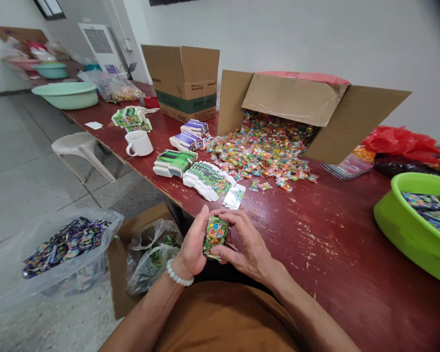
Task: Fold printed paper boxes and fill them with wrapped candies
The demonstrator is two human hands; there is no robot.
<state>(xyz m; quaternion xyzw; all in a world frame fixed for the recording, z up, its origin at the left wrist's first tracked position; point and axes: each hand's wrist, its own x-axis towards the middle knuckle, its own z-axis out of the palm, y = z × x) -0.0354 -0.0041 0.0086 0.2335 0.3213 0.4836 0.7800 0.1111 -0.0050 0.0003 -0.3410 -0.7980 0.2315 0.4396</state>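
Note:
Both of my hands grip one small green printed box (215, 235) at the near edge of the red table (333, 234). My left hand (193, 247), with a white bead bracelet on its wrist, wraps the box's left side. My right hand (243, 244) pinches its right side, fingers curled round it. Just beyond lie a fanned stack of flat green box blanks (206, 179) and a single loose blank (234, 196). A tipped cardboard carton (300, 105) spills a heap of colourful wrapped candies (264, 151) onto the table.
A lime green basin (407, 230) of dark packets sits at the right. A white mug (139, 143), folded box stacks (174, 163), an upright carton (185, 80) and pale green basins (66, 94) stand further back. On the floor, a clear bag of packets (58, 249), a bag-lined box (139, 254), a white stool (81, 149).

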